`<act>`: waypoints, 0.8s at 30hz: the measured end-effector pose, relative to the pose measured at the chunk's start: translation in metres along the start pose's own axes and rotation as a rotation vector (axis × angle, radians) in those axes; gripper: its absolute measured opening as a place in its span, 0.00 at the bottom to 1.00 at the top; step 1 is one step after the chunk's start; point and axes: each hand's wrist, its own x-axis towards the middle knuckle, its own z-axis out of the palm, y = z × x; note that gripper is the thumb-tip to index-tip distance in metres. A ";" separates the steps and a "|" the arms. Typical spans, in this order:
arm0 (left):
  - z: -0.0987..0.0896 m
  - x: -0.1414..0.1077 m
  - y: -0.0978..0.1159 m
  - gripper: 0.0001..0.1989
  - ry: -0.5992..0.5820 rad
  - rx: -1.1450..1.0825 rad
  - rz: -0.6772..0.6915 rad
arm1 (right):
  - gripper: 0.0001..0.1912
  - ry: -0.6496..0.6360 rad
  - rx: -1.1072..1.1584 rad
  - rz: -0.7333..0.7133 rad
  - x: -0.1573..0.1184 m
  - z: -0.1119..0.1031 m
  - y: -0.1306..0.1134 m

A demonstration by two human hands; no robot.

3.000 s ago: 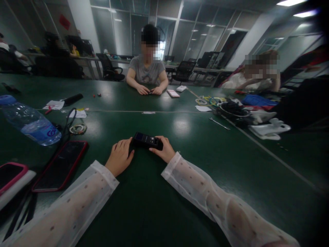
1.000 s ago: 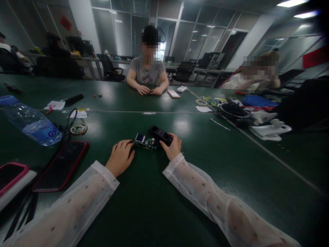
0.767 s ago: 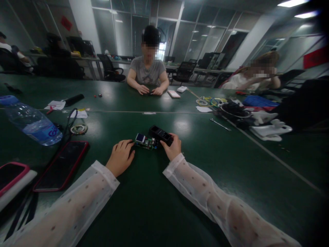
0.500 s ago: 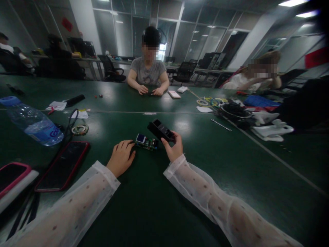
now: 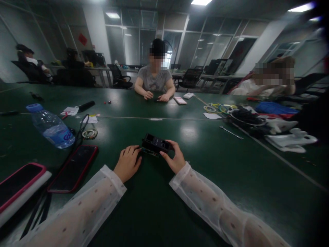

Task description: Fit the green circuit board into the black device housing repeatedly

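Observation:
A black plastic housing [image 5: 156, 143] with a rectangular window opening lies over a green circuit board [image 5: 151, 152], whose near edge shows beneath it. My right hand [image 5: 175, 156] grips the housing's right end between thumb and fingers. Palm down beside the board's left end rests my left hand [image 5: 128, 163], its fingers stretched and the thumb apart; the fingertips are at the edge of the board and housing. Most of the board is hidden under the housing, and whether the two are fitted together I cannot tell.
At left stand a water bottle [image 5: 51, 127], a red-edged phone [image 5: 74, 168] and a pink-cased phone [image 5: 22, 183]. A wrench [image 5: 231, 132] and heaped cables [image 5: 246, 116] lie at right. A person [image 5: 154, 79] sits opposite, hands on the green table [image 5: 154, 212].
My right hand has lowered the black housing from beside and above the circuit board onto it, covering its screen. My left hand stays at the board's left end. The whole view has shifted slightly.

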 end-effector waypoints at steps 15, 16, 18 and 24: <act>0.009 0.000 -0.005 0.30 0.053 -0.011 -0.026 | 0.29 -0.142 -0.230 0.057 0.001 0.001 0.016; 0.008 0.000 -0.005 0.32 0.055 -0.020 -0.030 | 0.30 -0.140 -0.249 0.059 0.001 0.002 0.016; 0.007 0.000 -0.004 0.33 0.043 -0.033 -0.024 | 0.29 -0.145 -0.268 0.074 0.000 0.002 0.017; 0.005 0.002 -0.003 0.22 -0.001 0.015 -0.011 | 0.28 -0.177 -0.237 0.139 0.001 0.000 0.015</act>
